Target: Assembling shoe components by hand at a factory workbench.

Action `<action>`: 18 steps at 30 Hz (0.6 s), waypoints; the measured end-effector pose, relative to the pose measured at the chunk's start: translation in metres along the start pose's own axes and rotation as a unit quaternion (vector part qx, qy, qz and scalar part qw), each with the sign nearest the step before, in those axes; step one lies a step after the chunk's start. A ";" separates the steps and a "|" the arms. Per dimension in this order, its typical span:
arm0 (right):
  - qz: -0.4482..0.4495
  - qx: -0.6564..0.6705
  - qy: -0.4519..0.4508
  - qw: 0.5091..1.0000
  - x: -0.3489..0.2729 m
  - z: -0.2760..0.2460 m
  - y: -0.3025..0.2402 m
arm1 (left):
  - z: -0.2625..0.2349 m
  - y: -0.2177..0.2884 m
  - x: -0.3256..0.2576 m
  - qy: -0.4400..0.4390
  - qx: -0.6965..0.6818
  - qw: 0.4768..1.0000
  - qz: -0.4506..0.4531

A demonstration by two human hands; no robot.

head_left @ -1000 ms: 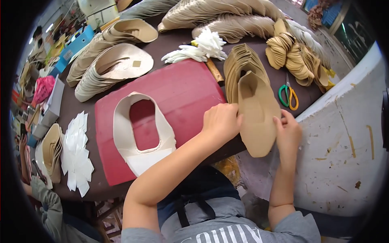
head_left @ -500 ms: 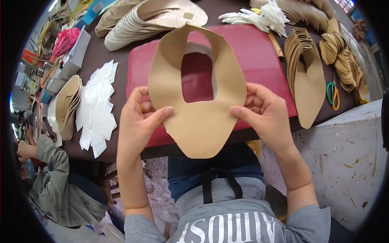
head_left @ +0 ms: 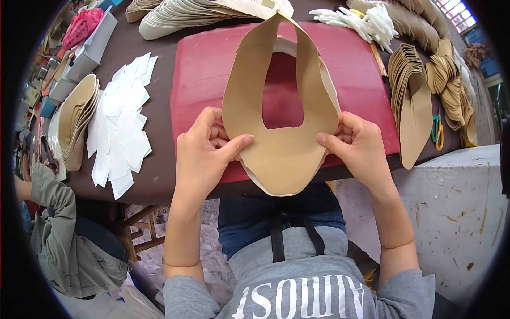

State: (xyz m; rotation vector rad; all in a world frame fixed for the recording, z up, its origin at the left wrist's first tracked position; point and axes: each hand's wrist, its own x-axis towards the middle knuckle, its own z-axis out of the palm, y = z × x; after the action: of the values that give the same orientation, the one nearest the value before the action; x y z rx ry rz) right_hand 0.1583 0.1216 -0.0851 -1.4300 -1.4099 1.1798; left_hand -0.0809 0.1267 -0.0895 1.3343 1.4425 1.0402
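Left hand [head_left: 204, 154] at 9 o'clock and right hand [head_left: 358, 146] at 3 o'clock, fingers pinched closed on tan shoe upper piece [head_left: 276, 114], held over red mat [head_left: 207, 74]. Farther at 2 o'clock, stacked tan pieces [head_left: 411, 93] on desk [head_left: 159, 154].

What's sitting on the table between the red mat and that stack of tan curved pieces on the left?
In the head view, a scatter of white angular cut pieces lies on the dark brown table between the red mat and the stack of tan curved pieces.
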 end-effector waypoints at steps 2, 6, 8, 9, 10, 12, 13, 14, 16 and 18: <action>0.004 -0.012 -0.001 1.000 0.000 0.000 -0.001 | 0.001 0.000 0.000 0.003 0.016 1.000 -0.001; 0.003 -0.040 -0.001 0.999 -0.001 -0.001 -0.004 | 0.004 0.001 -0.001 0.007 0.044 0.999 0.004; -0.006 -0.075 -0.003 0.997 -0.002 -0.002 -0.005 | 0.005 0.003 -0.002 0.012 0.066 0.998 0.014; -0.011 -0.092 -0.004 0.996 -0.003 -0.002 -0.006 | 0.006 0.004 -0.003 0.015 0.077 0.997 0.018; -0.012 -0.091 -0.002 0.996 -0.004 -0.003 -0.007 | 0.008 0.006 -0.005 0.014 0.078 0.997 0.020; -0.020 -0.115 0.005 0.993 -0.007 -0.004 -0.009 | 0.012 0.009 -0.009 0.032 0.146 0.988 0.036; -0.024 -0.128 0.009 0.991 -0.008 -0.005 -0.010 | 0.015 0.011 -0.012 0.041 0.179 0.982 0.044; -0.028 -0.140 0.013 0.990 -0.010 -0.006 -0.011 | 0.018 0.013 -0.015 0.050 0.212 0.975 0.052; -0.037 -0.145 0.015 0.989 -0.011 -0.009 -0.010 | 0.032 0.014 -0.027 0.158 0.403 0.896 0.103; -0.057 -0.155 0.014 0.986 -0.012 -0.010 -0.008 | 0.051 -0.002 -0.046 0.143 0.406 0.867 0.252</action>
State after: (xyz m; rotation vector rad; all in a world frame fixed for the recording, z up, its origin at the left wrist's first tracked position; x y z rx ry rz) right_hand 0.1662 0.1109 -0.0735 -1.5448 -1.6866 0.8922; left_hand -0.0309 0.0816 -0.1017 2.3368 1.9193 1.0094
